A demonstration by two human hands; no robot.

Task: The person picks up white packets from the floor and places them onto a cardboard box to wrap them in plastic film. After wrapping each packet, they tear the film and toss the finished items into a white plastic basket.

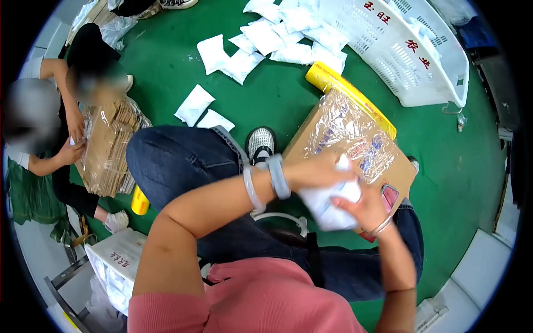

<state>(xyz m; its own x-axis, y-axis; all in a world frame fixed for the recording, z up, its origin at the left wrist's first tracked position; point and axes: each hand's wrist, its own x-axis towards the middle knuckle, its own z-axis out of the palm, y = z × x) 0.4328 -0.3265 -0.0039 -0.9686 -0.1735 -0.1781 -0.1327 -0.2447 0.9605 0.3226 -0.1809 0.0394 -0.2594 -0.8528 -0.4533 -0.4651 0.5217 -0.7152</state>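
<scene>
White packet clasped between both hands — over the cardboard.

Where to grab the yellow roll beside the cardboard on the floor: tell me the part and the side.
Grip the yellow roll at its exposed far end, coming from above. It lies flat on the green floor, and the wrapped cardboard crowds the rest of its length.
</scene>
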